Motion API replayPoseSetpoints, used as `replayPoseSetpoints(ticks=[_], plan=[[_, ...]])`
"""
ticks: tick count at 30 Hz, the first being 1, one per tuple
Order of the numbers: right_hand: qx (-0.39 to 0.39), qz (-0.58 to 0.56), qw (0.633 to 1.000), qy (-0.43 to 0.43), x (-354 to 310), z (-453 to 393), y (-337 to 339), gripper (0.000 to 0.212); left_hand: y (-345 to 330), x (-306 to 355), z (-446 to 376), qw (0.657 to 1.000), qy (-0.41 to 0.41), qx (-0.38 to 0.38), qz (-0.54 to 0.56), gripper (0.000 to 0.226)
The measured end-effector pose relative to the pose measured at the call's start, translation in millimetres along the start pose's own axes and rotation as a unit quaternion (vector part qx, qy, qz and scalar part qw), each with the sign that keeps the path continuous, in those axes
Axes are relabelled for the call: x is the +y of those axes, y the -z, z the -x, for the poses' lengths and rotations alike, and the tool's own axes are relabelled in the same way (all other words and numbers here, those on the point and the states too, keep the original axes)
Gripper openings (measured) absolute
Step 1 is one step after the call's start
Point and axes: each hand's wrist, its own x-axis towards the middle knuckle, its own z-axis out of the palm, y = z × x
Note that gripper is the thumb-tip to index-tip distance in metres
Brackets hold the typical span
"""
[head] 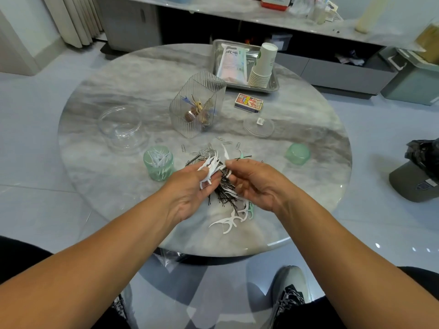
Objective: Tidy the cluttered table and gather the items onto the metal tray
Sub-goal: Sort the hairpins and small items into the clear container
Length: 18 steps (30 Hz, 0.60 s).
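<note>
The green jar is standing just left of the left hand, which is gripping white floss picks. The right hand is pinching one; the metal tray is lying well beyond.

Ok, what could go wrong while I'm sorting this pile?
1. The white plastic floss picks bunched in your left hand could slip back into the tangled black hairpins.
2. Loose silver paper clips could scatter.
3. Your left forearm might tip the open green plastic jar.
</note>
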Motion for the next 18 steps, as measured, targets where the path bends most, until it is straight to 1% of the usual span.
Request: replayPoseSetpoints(ticks=[2, 6, 9, 11, 12, 14, 16, 18], plan=[[-0.008, 0.013, 1.000, 0.000, 7, 0, -6, 0.012, -3, -3, 2, 1.000, -0.004, -0.020, 0.004, 0.028], [0.039, 0.061, 0.996, 0.046, 13, 1, -12, 0.024, -3, -7, 5, 0.999, -0.011, -0.048, -0.001, 0.022], [0.031, 0.071, 0.996, 0.045, 11, 4, -13, 0.018, -1, -6, 6, 0.998, -0.002, -0.056, 0.007, 0.033], [0.035, 0.070, 0.996, 0.053, 6, 5, -11, 0.016, 0, -4, 6, 0.998, 0.002, -0.051, 0.030, 0.030], [0.053, 0.075, 0.993, 0.073, 3, 4, -8, 0.017, 1, -1, 6, 0.998, 0.003, -0.045, 0.048, 0.027], [0.119, 0.137, 0.974, 0.137, -7, 2, 4, 0.019, 3, 4, 4, 0.997, 0.005, -0.021, 0.072, 0.019], [0.195, 0.250, 0.929, 0.189, -15, -2, 21, 0.020, 6, 9, 2, 0.998, 0.006, 0.003, 0.069, 0.012], [0.245, 0.358, 0.881, 0.188, -18, -7, 37, 0.022, 9, 11, 0, 0.998, 0.004, 0.024, 0.054, 0.013]])
